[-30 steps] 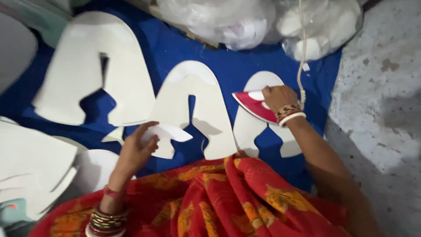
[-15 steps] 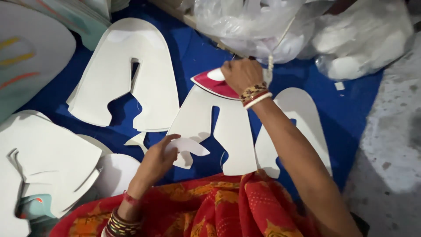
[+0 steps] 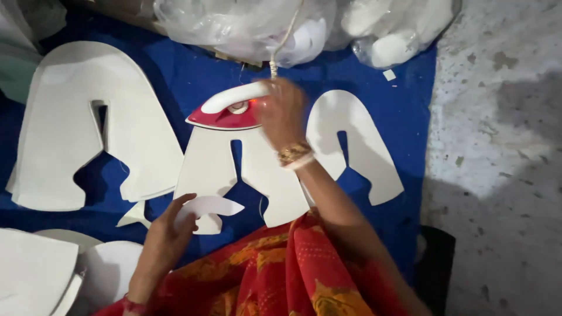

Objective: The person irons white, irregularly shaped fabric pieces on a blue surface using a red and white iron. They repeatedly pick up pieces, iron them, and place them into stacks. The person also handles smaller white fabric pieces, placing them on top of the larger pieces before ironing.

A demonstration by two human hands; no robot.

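Note:
My right hand (image 3: pixel 282 112) grips the white handle of a red and white clothes iron (image 3: pixel 227 111). The iron rests on the top of a white arch-shaped cut piece (image 3: pixel 211 167) that lies on a blue cloth (image 3: pixel 181 70). My left hand (image 3: pixel 170 225) holds a small white curved piece (image 3: pixel 212 208) at the lower edge of that arch piece. The iron's cord (image 3: pixel 284 41) runs up toward the plastic bags.
A larger stack of white arch pieces (image 3: pixel 58 134) lies to the left and another arch piece (image 3: pixel 357 134) to the right. More white pieces (image 3: pixel 35 269) sit at lower left. Clear plastic bags (image 3: pixel 246 23) of white pieces lie at the top. Grey floor (image 3: pixel 503 146) is on the right.
My right hand has carried the iron leftward from the right arch piece onto the top of the middle one. My left hand stays on the small white piece.

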